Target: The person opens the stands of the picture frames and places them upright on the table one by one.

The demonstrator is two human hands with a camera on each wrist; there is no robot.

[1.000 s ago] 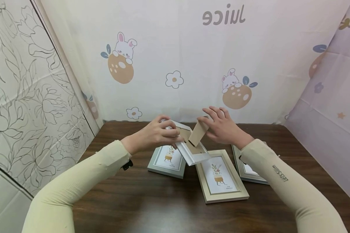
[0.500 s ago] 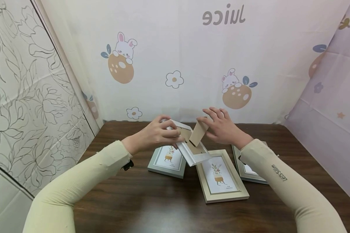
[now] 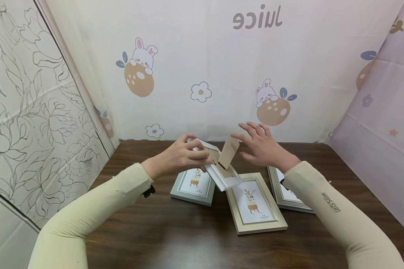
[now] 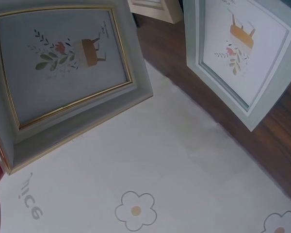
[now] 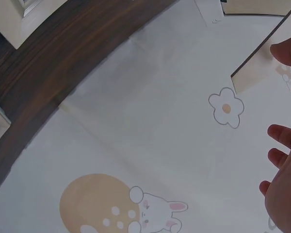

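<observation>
My left hand grips a white picture frame along its left side, holding it tilted above the table. Its tan back faces up, and the stand leg is swung out from it. In the left wrist view the same frame shows its front, with a gold inner line around a plant print. My right hand is spread, its index fingertip right at the leg's top edge and the thumb apart from it. The right wrist view has a fingertip overlapping the leg.
A green-grey picture frame lies behind and left of the held one. A cream frame lies below it, and a silver-grey frame is partly behind my right forearm. The dark wooden table ends at a printed curtain.
My right hand has shifted slightly right and its fingers have spread, the thumb moving off the stand leg. My left hand and the white picture frame stay nearly still.
</observation>
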